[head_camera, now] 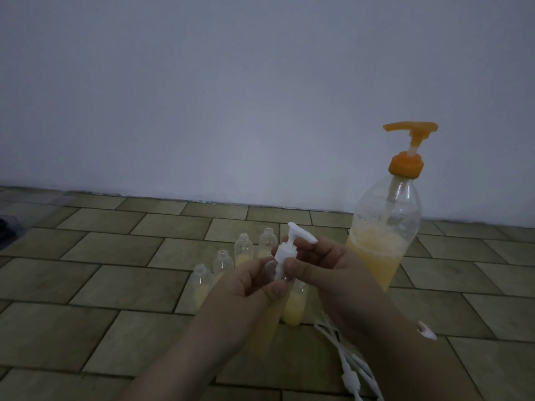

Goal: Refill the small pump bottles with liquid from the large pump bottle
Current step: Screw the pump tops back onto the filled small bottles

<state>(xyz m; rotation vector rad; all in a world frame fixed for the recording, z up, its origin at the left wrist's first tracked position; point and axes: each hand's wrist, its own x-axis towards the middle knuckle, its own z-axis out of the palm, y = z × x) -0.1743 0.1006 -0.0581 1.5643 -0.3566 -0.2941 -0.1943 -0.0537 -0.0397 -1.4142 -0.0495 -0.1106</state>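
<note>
A large clear bottle (385, 241) with an orange pump top stands at the right, about a third full of yellow liquid. My left hand (254, 287) grips a small clear bottle (267, 322) holding yellow liquid. My right hand (327, 267) pinches the white pump head (289, 250) at that bottle's neck. Several small open bottles (223, 263) stand on the floor behind my hands, each with a little yellow liquid. One more small bottle (295, 305) stands just below my hands, partly hidden.
Loose white pump heads with dip tubes (347, 363) lie on the tiled floor (115, 250) under my right forearm, and another white piece (427, 332) lies to their right. A plain wall (231, 96) rises close behind. A dark object (7, 225) sits at the far left edge.
</note>
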